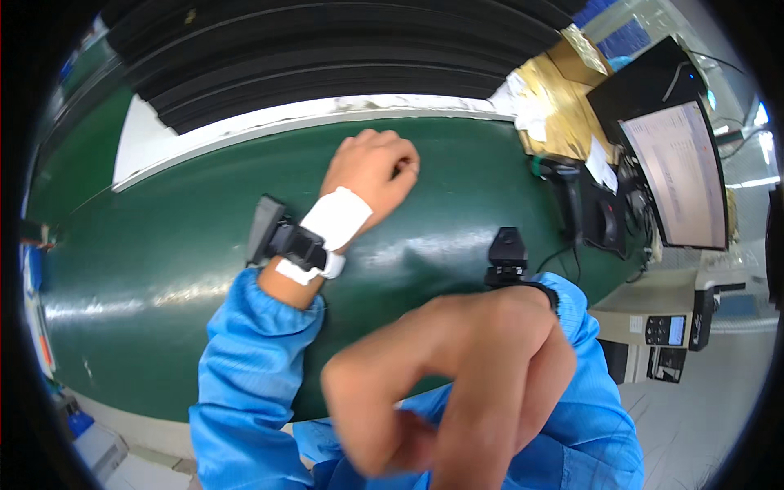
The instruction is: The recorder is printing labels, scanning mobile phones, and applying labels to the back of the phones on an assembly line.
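Observation:
My left hand [374, 169] rests on the green tabletop [180, 237], its fingers curled into a loose fist. No object shows between thumb and fingers. A white wrap and a strapped black device [296, 245] sit on that wrist. Raised close to the camera, my right hand [474, 359] looks large and partly blurred. Its fingers bend down toward the lower edge of the picture, and their tips are smeared or cut off. Whether it holds anything cannot be seen. Another black device [507, 255] stands out from the right wrist. Blue sleeves cover both forearms.
Black ridged material [343, 57] spans the far side above a white ledge [310, 116]. At the right are a monitor [678, 175], a handheld scanner [569, 192], a mouse [606, 222] and cables. A cardboard box [576, 57] stands behind them; a beige machine [653, 314] is lower right.

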The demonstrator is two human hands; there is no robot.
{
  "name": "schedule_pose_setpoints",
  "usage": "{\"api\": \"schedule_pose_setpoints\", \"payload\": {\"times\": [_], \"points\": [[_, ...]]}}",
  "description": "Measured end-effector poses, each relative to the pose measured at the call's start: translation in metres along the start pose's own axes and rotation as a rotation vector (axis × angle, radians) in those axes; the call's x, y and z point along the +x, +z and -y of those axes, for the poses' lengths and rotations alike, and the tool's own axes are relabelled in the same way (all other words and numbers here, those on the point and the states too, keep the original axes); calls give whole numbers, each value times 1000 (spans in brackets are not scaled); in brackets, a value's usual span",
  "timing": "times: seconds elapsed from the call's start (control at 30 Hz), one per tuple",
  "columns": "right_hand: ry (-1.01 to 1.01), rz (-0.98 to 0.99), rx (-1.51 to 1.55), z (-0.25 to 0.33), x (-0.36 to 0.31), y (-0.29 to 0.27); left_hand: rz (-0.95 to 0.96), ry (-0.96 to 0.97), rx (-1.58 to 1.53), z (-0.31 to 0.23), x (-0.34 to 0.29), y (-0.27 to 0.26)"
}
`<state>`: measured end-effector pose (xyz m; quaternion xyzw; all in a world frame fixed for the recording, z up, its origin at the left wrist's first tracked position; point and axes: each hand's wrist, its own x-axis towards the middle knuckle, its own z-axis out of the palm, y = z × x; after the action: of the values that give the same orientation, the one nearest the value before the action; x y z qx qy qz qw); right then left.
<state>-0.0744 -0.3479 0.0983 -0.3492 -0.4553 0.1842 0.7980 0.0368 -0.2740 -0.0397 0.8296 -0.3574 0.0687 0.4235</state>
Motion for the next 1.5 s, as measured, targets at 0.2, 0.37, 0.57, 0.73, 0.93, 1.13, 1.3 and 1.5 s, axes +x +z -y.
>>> {"api": "schedule_pose_setpoints", "payload": {"times": [0.2, 0.37, 0.57, 0.73, 0.93, 1.13, 1.3, 1.5], "points": [[-361, 216, 357, -33, -5, 20, 52, -61, -35, -6, -1, -1], [-417, 171, 254, -39, -22, 28, 56, -59, -27, -7, 0, 1], [-411, 113, 463, -33, -12, 37, 70, -71, -30, -8, 1, -3], [-37, 63, 186, 0, -14, 0, 51, -55, -48, 1, -2, -5], [313, -244, -1069, -5, -39, -39, 27, -80, -155, 8, 8, 6], [245, -57, -1444, -31, -39, -38, 36, -164, -290, 8, 10, 6], [238, -16, -1552, -40, -34, -38, 17, -131, -203, 16, 7, 10], [219, 9, -1622, -41, -33, -38, 2, -108, -176, 14, 7, 11]]}}
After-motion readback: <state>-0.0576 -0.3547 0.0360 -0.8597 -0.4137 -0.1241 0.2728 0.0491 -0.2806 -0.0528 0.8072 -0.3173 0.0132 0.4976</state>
